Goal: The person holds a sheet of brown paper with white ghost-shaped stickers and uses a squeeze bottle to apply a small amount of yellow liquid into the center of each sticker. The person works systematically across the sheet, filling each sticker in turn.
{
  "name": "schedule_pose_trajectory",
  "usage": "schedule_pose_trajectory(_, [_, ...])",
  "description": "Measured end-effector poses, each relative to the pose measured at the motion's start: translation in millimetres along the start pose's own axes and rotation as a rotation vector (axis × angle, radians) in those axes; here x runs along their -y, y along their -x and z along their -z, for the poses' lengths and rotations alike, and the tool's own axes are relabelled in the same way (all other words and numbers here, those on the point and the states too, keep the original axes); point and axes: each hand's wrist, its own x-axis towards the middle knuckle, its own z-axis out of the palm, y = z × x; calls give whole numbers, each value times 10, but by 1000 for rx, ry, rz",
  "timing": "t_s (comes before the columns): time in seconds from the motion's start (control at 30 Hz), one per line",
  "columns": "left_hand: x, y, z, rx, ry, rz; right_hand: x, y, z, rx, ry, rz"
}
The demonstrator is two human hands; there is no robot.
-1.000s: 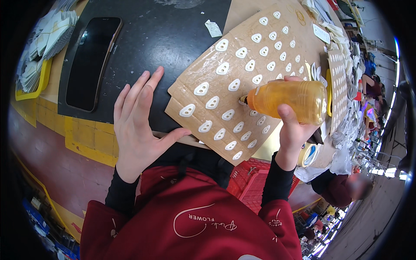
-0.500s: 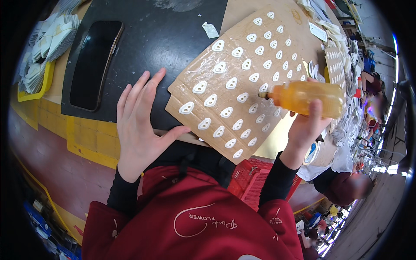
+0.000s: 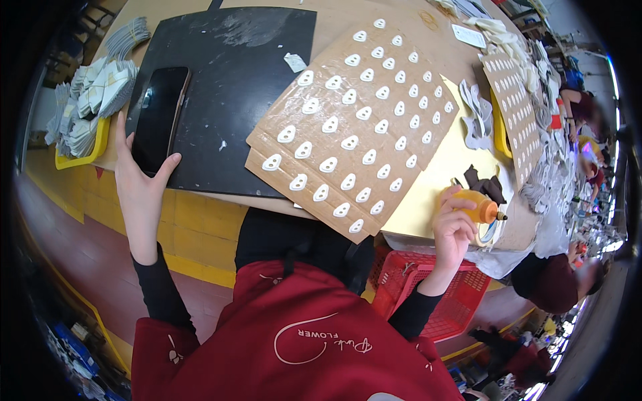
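As the right hand (image 3: 455,226) grips the orange bottle (image 3: 479,205) by the near edge of the desk (image 3: 334,33), the left hand (image 3: 142,167) is splayed around the phone (image 3: 160,117); likely a between-steps moment; next move needs steady bottle control.

From where I stand, even light fills the table (image 3: 334,30); the brown sheet (image 3: 361,128) shines faintly, lamps (image 3: 612,83) glare at right, edges bow into black.
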Motion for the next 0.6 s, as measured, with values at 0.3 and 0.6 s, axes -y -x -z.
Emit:
schedule_pose_trajectory(0.3, [27,-128,365,307,89,166,-127,106,146,-86,-5,-62])
schedule_pose_trajectory(0.6, [74,305,475,423,821,302,-51,-22,152,14,-9,-128])
